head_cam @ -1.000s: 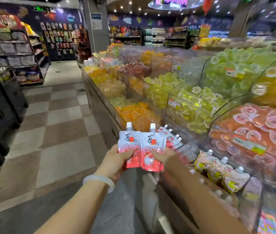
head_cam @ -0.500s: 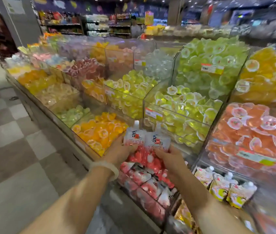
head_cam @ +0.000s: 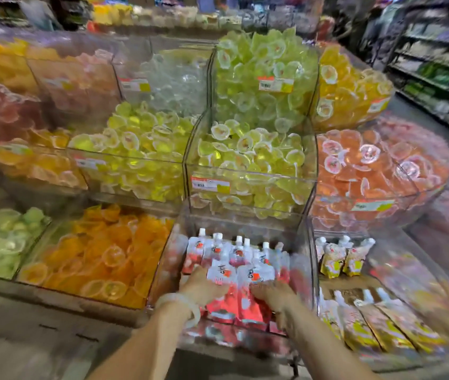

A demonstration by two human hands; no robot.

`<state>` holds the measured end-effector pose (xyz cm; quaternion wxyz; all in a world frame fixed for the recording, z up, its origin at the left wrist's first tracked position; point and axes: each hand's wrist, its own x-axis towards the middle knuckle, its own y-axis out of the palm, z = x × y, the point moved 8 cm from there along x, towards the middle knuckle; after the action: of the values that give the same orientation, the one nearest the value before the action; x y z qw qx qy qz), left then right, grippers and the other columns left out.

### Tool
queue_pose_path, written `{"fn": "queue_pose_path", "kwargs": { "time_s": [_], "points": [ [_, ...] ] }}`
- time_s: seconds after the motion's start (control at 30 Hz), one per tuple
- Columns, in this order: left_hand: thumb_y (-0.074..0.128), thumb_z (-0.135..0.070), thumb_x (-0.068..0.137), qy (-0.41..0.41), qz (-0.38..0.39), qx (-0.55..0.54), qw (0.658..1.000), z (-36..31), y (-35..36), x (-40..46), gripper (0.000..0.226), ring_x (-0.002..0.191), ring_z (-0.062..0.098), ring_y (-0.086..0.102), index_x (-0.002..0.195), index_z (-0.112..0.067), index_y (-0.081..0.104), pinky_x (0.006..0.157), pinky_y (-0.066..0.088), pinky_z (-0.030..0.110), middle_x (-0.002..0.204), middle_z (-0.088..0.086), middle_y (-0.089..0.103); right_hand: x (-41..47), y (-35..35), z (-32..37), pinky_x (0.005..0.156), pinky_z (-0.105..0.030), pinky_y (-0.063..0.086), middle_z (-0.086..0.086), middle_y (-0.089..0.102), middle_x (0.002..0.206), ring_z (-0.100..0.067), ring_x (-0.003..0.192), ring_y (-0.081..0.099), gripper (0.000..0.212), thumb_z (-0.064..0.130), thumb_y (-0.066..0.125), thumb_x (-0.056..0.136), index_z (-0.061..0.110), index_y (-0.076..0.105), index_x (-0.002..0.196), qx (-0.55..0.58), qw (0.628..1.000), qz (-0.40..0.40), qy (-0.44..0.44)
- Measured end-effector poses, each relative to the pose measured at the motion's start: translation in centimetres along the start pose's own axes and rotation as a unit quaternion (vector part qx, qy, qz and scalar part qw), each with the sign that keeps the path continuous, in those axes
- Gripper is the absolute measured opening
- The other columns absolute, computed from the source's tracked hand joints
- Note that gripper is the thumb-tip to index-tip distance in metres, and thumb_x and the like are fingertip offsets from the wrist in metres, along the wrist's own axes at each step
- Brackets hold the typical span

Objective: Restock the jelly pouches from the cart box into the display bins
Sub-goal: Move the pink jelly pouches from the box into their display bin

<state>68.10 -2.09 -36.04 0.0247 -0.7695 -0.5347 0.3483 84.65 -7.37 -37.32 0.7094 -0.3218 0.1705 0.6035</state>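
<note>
Two red-and-white spouted jelly pouches [head_cam: 234, 286] sit side by side low in the frame's centre, inside the clear plastic display bin [head_cam: 304, 270], in front of a standing row of the same pouches [head_cam: 234, 249]. The left hand [head_cam: 204, 283] grips the left pouch, the right hand [head_cam: 272, 293] the right. Yellow spouted pouches [head_cam: 338, 256] fill the bin to the right; orange jelly cups [head_cam: 99, 253] lie to the left

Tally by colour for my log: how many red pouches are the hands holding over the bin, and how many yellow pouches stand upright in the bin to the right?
Red pouches, one held by the left hand and one by the right hand: 2
Yellow pouches standing upright: 3
Total: 5
</note>
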Motion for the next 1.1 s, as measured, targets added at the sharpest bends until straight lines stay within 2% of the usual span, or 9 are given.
{"fn": "queue_pose_path", "kwargs": {
  "time_s": [0.07,0.13,0.4,0.5,0.57,0.67,0.83,1.0,1.1],
  "points": [
    [0.071,-0.039,0.064,-0.026,0.028,0.031,0.999,0.2,0.6,-0.7,0.063,0.096,0.017,0.06,0.116,-0.005,0.059,0.081,0.05,0.028,0.106,0.006,0.064,0.1,0.2,-0.9,0.048,-0.021,0.039,-0.001,0.057,0.054,-0.015,0.052,0.053,0.015,0.007,0.061,0.087,0.01,0.055,0.073,-0.003,1.0,-0.014,0.014],
    [0.07,-0.029,0.08,-0.052,0.041,0.03,0.997,0.7,0.9,-0.7,0.075,0.123,0.022,0.05,0.142,-0.006,0.034,0.096,0.043,0.025,0.136,0.008,0.049,0.1,-0.4,-1.6,0.04,-0.019,0.038,0.002,0.053,0.057,-0.01,0.047,0.048,0.023,0.009,0.064,0.085,0.015,0.053,0.066,0.013,0.998,-0.045,0.029],
    [0.063,-0.023,0.088,-0.062,0.092,0.09,0.99,0.8,3.7,0.8,0.08,0.136,0.026,0.034,0.149,-0.008,0.014,0.101,0.035,0.031,0.151,0.009,0.03,0.0,-2.4,-1.0,0.079,-0.033,0.05,-0.006,0.059,0.092,-0.022,0.085,0.058,0.017,0.012,0.066,0.084,0.021,0.053,0.079,-0.042,0.996,-0.077,0.016],
    [0.06,-0.025,0.09,-0.074,0.103,0.158,0.979,0.9,4.1,1.2,0.074,0.122,0.024,0.048,0.147,-0.006,0.019,0.085,0.042,0.027,0.141,0.009,0.043,0.4,-2.6,-1.3,0.073,-0.024,0.042,-0.007,0.061,0.097,-0.014,0.08,0.054,0.011,0.019,0.056,0.09,0.012,0.055,0.099,-0.189,0.979,-0.053,0.05],
    [0.056,-0.024,0.092,-0.067,0.12,0.202,0.97,0.6,4.2,0.8,0.074,0.094,0.015,0.055,0.148,-0.002,0.012,0.065,0.041,0.02,0.118,0.007,0.055,0.0,-2.8,-1.1,0.082,-0.023,0.041,-0.014,0.054,0.127,-0.017,0.101,0.054,0.046,0.023,0.052,0.094,0.002,0.036,0.132,-0.271,0.958,-0.071,0.06],
    [0.055,-0.015,0.092,-0.016,0.103,0.284,0.953,0.0,4.3,0.8,0.077,0.07,0.011,0.053,0.148,-0.001,0.004,0.053,0.039,0.019,0.086,0.0,0.054,-0.4,-2.2,-1.8,0.106,-0.031,0.033,-0.018,0.031,0.148,-0.028,0.135,0.035,0.076,0.018,0.055,0.093,0.002,0.004,0.148,-0.348,0.931,-0.089,0.073],
    [0.054,-0.002,0.089,0.085,0.076,0.343,0.933,-1.3,5.2,1.1,0.072,0.089,0.022,0.059,0.146,-0.016,0.013,0.07,0.046,0.03,0.099,0.009,0.056,-0.5,-1.3,-1.5,0.109,-0.033,0.031,-0.019,0.028,0.145,-0.033,0.135,0.033,0.054,0.011,0.045,0.092,0.008,0.029,0.143,-0.456,0.886,-0.072,0.033],
    [0.06,-0.011,0.089,0.043,0.137,0.33,0.933,-0.8,5.7,1.4,0.075,0.107,0.021,0.059,0.149,-0.019,0.015,0.09,0.05,0.03,0.129,0.008,0.052,-0.6,-0.2,-0.9,0.1,-0.034,0.042,-0.02,0.047,0.133,-0.032,0.124,0.047,0.039,0.007,0.043,0.092,0.006,0.05,0.13,-0.499,0.866,0.012,-0.002],
    [0.069,-0.017,0.083,0.026,0.156,0.299,0.941,-0.6,5.5,1.5,0.079,0.108,0.021,0.057,0.145,-0.023,0.02,0.085,0.048,0.027,0.135,0.006,0.048,-0.6,0.1,-1.2,0.094,-0.032,0.044,-0.023,0.048,0.128,-0.032,0.117,0.049,0.031,0.006,0.042,0.092,-0.002,0.054,0.119,-0.511,0.857,0.06,0.015]
  ]
}}
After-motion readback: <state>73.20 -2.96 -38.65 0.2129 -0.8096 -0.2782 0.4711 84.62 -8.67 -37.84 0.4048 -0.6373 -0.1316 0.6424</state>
